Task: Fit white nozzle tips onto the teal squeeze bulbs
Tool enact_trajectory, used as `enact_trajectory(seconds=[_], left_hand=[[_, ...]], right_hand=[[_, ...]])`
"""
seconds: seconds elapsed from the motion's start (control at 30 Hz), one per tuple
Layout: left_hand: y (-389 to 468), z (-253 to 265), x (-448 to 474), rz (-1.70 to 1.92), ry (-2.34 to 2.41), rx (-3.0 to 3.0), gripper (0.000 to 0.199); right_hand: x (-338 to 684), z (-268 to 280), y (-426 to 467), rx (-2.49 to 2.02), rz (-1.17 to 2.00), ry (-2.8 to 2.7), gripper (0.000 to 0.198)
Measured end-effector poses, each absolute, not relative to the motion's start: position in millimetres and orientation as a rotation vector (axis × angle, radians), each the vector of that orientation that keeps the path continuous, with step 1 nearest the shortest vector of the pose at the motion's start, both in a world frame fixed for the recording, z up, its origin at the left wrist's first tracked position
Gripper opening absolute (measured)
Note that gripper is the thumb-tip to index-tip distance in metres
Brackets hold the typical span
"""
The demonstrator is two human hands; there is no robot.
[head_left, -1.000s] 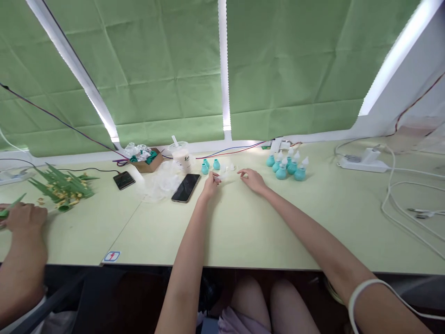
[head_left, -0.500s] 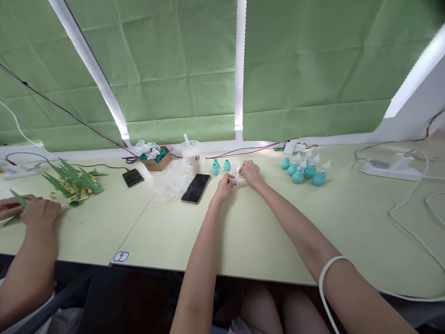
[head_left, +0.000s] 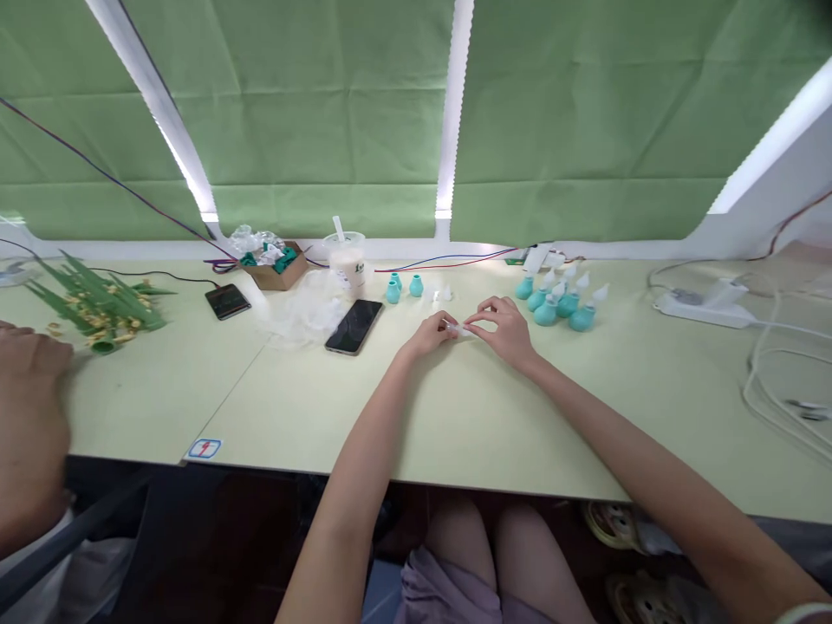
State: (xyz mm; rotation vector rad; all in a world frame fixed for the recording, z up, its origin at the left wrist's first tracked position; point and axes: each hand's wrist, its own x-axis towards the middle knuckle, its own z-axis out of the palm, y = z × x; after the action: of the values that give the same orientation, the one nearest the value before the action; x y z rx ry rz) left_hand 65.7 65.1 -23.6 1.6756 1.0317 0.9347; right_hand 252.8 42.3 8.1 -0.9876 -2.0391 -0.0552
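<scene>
Between my two hands is a small translucent white piece (head_left: 461,330), too small to make out in detail. My left hand (head_left: 429,335) is closed on its left end, fingers curled. From the other side my right hand (head_left: 507,331) pinches it with thumb and forefinger. Just behind my hands lie small white pieces (head_left: 445,295). Three turquoise bulbs without tips, one of them this open-necked bulb (head_left: 416,286), stand at the back. To the right of my right hand stand several turquoise bulbs (head_left: 546,312) fitted with white pointed tips.
On the left are a black phone (head_left: 354,328), crumpled clear plastic (head_left: 302,314), a lidded drink cup (head_left: 347,264) and a cardboard box (head_left: 276,276). A second phone (head_left: 227,301) and green leafy pieces (head_left: 104,303) lie near a co-worker's hand (head_left: 29,364). A power strip (head_left: 705,308) with cables lies right.
My right hand has come away from beside the small white pieces and now pinches the translucent piece with my left. The whole view has shifted; the co-worker's hand sits farther left.
</scene>
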Motion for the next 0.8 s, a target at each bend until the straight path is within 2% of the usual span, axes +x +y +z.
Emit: enact_trajectory(seconds=[0.27,0.8], left_hand=[[57,-23,81,0.851,0.950,1.733,0.021],[47,-9,84,0.848,0.908,1.661,0.033]], right_hand=[[273,0,38,-1.013,-0.190,-2.166,0.015],[277,6,40,-1.021,-0.031,-2.199,0.014]])
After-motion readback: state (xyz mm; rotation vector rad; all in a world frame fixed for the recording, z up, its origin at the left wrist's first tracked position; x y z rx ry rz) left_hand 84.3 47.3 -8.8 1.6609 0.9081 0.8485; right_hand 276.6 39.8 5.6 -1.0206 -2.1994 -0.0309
